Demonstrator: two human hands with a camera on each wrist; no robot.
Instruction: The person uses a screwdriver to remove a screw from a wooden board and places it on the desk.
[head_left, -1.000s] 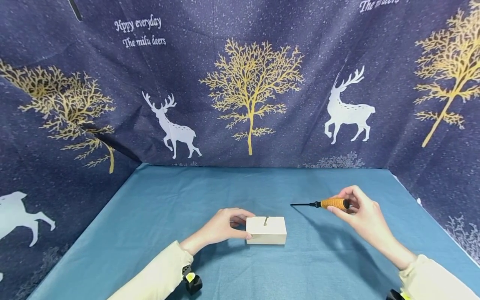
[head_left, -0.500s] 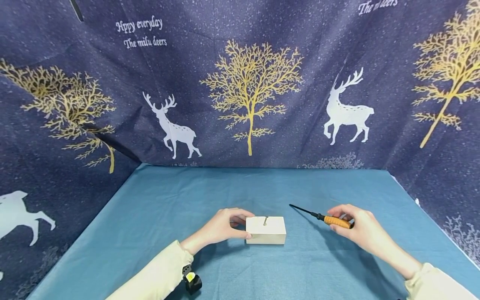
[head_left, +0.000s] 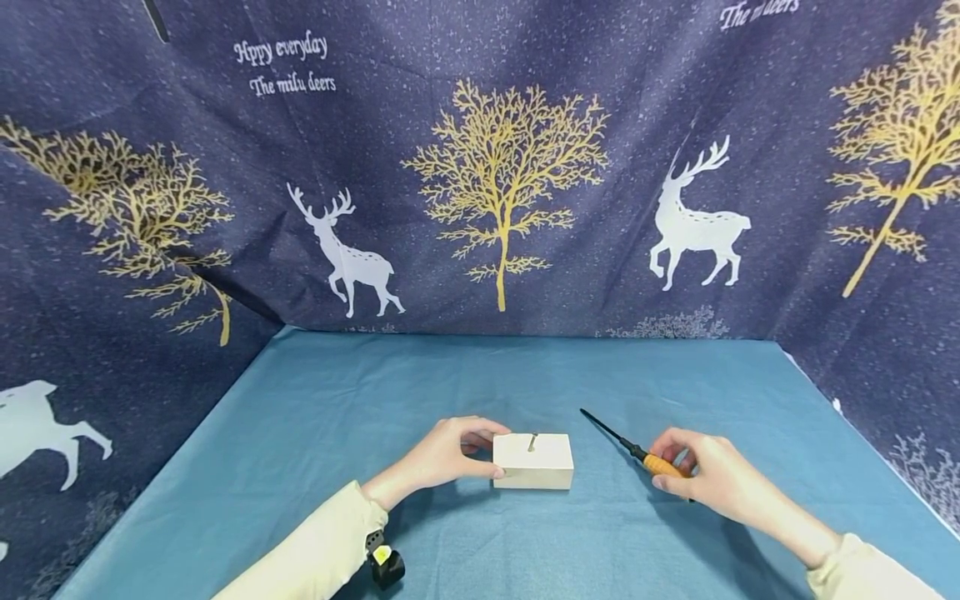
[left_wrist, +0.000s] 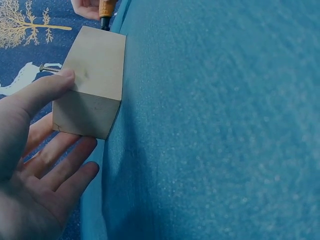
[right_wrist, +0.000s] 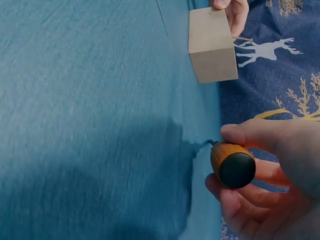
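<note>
A pale wooden block [head_left: 532,477] rests on the blue cloth, with a screw [head_left: 533,442] standing up from its top. My left hand [head_left: 459,450] holds the block's left end, thumb at the near side and fingers behind. In the left wrist view the screw [left_wrist: 50,68] juts from the block beside my thumb. To the right of the block, my right hand [head_left: 712,473] grips a screwdriver [head_left: 660,467] by its orange handle. Its black shaft points away and leftward, apart from the block. The right wrist view shows the handle's black end cap [right_wrist: 237,170] between thumb and fingers.
Blue cloth [head_left: 420,375] covers the tabletop. A dark blue curtain [head_left: 600,317] printed with deer and golden trees hangs behind and at the sides. A small black device [head_left: 387,567] is strapped at my left wrist.
My right hand has lowered toward me, and the screwdriver has swung from pointing level leftward to slanting away, handle end nearer me. My left hand and the block have stayed put.
</note>
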